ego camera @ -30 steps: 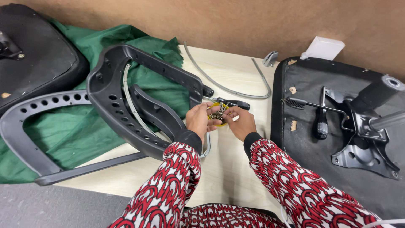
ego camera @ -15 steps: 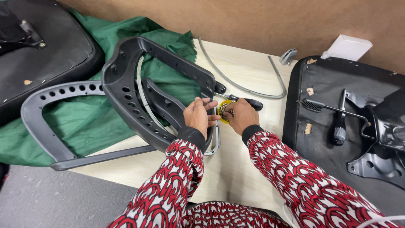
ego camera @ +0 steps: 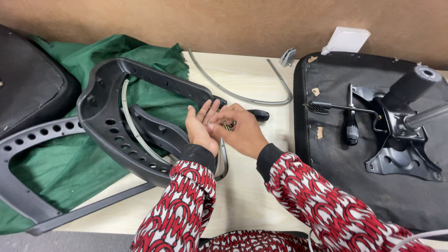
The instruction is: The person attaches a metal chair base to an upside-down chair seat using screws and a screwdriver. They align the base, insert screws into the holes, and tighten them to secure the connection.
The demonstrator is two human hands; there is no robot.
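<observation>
small brass screws (ego camera: 228,124) are pinched in the right hand (ego camera: 242,129)'s closed fingertips, tipped onto the left hand (ego camera: 201,128)'s flat-open palm, kept from rolling.

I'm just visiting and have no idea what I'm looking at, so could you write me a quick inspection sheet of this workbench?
Surface: pale wooden table, partly under a green cloth.
Job's things: small brass-coloured screws between both hands; black plastic chair frame beside them.
Clutter: upturned seat base with its metal mechanism, a screwdriver lying on it, a curved metal strip, a white box.
Hands: left hand open, palm up; right hand pinching the screws.
Cables: pale cable at the lower right corner.
Surroundings: brown wall behind; a black cushion at left.
</observation>
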